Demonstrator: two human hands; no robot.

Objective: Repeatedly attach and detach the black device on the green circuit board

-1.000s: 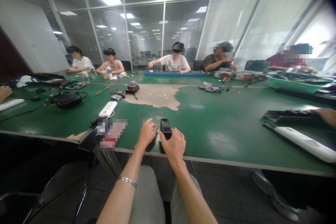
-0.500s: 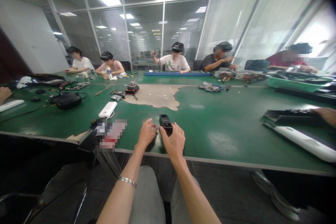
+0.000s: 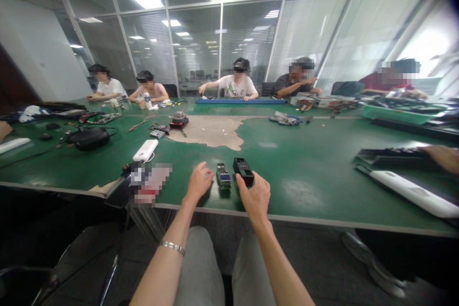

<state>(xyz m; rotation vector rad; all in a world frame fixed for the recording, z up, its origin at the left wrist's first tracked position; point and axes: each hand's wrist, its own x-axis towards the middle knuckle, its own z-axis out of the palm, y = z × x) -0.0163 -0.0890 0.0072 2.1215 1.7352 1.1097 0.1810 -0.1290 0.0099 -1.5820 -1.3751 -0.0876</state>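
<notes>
A black plastic housing (image 3: pixel 241 167) with rectangular cutouts is gripped by my right hand (image 3: pixel 255 197), thumb on its left side and fingers on its right. Just left of it, a small circuit board assembly (image 3: pixel 224 178) with a bluish display lies on the green table. My left hand (image 3: pixel 199 183) rests to the left of that board, apart from it. Its fingers are loosely bent with a gap between the tips, and I see nothing held in them.
A white power bank (image 3: pixel 146 150) with a cable lies left on the table (image 3: pixel 308 172). Farther back are a black pouch (image 3: pixel 89 137) and a bare tan patch (image 3: pixel 211 131). At right lies a long white device (image 3: pixel 412 191), near another person's hand (image 3: pixel 442 157). Several people sit opposite.
My right hand has shifted right with the black housing, and the circuit board assembly now shows between my hands. My left hand has barely moved. The person opposite has lowered a raised hand.
</notes>
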